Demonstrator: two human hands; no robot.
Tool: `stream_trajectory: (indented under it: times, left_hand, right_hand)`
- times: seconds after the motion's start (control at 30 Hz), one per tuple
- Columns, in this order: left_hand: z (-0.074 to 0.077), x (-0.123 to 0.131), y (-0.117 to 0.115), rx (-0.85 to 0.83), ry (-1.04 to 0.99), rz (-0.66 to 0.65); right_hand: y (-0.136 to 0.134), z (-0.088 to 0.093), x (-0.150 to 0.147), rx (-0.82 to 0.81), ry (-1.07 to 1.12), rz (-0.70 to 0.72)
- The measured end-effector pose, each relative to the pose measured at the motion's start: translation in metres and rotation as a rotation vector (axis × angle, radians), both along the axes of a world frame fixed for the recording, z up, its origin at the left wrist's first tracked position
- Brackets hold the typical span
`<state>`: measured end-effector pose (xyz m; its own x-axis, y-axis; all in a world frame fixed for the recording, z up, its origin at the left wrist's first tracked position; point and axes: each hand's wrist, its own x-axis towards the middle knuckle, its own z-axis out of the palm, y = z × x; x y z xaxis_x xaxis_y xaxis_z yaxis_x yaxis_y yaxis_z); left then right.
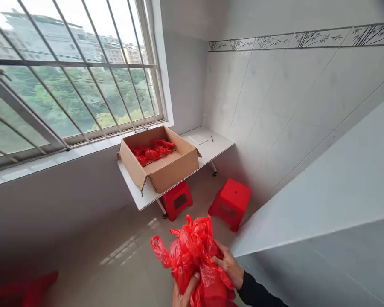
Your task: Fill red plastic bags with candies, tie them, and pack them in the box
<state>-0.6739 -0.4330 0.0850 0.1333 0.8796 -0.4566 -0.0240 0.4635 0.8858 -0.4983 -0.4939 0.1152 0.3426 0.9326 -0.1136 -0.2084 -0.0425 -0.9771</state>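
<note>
At the bottom middle I hold a crumpled bundle of red plastic bags (192,251) in both hands. My right hand (228,266), in a black sleeve, grips the bundle from the right side. Only the thumb and part of my left hand (184,294) show at the bottom edge, pressed against the bundle from below. Further off, an open cardboard box (166,170) stands on a white table (208,147) under the window. More red plastic bags (152,150) lie inside the box.
Two red plastic stools (176,199) (231,201) stand on the tiled floor, one under the table and one beside it. A barred window (67,76) fills the left wall. A white slanted surface (323,192) rises at the right. A blurred red object (19,290) sits at bottom left.
</note>
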Motion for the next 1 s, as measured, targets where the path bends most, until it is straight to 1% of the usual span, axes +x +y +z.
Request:
stream_trajectory:
  times: [0.07, 0.13, 0.2, 0.3, 0.43, 0.57, 0.67, 0.77, 0.87, 1.0]
  left_hand:
    - [0.009, 0.019, 0.053, -0.004, -0.023, -0.083]
    - [0.018, 0.041, 0.100, -0.016, -0.053, -0.164]
    - [0.026, 0.068, 0.137, -0.038, -0.086, -0.239]
    - [0.032, 0.111, 0.180, -0.077, -0.120, -0.323]
    - [0.031, 0.175, 0.228, -0.088, -0.120, -0.365]
    - [0.033, 0.250, 0.273, -0.047, -0.084, -0.359]
    - [0.041, 0.309, 0.298, -0.027, -0.092, -0.375]
    - [0.052, 0.364, 0.317, -0.027, -0.136, -0.397]
    - [0.061, 0.408, 0.336, -0.049, -0.185, -0.410]
    - [0.068, 0.452, 0.372, -0.101, -0.242, -0.446]
  right_hand:
    - [0.037, 0.003, 0.012, -0.011, -0.015, -0.098]
    - [0.070, 0.006, 0.027, -0.016, -0.023, -0.194]
    - [0.098, 0.008, 0.044, -0.012, -0.020, -0.273]
    - [0.134, 0.006, 0.075, 0.008, -0.005, -0.351]
    - [0.184, -0.001, 0.134, 0.017, 0.036, -0.402]
    - [0.233, -0.007, 0.209, 0.005, 0.093, -0.429]
    - [0.259, -0.004, 0.266, -0.011, 0.138, -0.450]
    - [0.275, 0.003, 0.317, -0.020, 0.171, -0.458]
    - [0.292, 0.009, 0.358, -0.028, 0.180, -0.449]
    - [0.324, 0.015, 0.396, -0.033, 0.181, -0.445]
